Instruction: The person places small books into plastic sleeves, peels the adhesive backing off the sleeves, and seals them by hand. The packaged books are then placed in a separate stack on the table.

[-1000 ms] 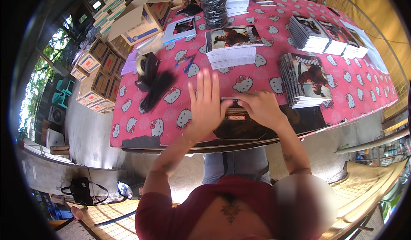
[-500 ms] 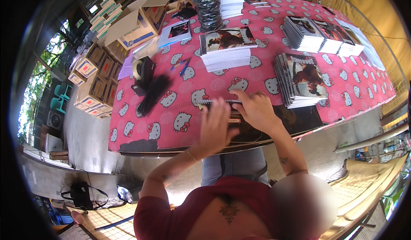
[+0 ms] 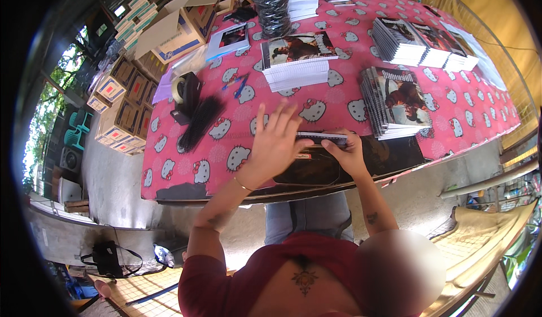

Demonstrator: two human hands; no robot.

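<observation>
A spiral-bound notebook [image 3: 320, 137] is held up on its edge over the near side of the table, so mostly its narrow bound side shows. My right hand [image 3: 346, 152] grips the notebook's right end, thumb on the near side. At its left end is my left hand [image 3: 275, 140], fingers stretched and apart, the thumb close to the notebook; whether it touches cannot be made out. Under both hands lies a dark sheet [image 3: 389, 157] along the table's near edge. To the right stands a stack of bound notebooks [image 3: 398, 102] with picture covers.
Beyond my hands sits a stack of loose white pages with covers [image 3: 296, 63]. Black binding coils [image 3: 202, 122], a tape dispenser [image 3: 185, 94] and blue scissors [image 3: 241, 84] lie left. More notebook stacks [image 3: 423, 43] stand far right; an open carton [image 3: 183, 29] is far left.
The notebook has been raised onto its edge and shifted right. My right hand has lowered and closed round its right end, while my left hand has spread and moved slightly farther from me.
</observation>
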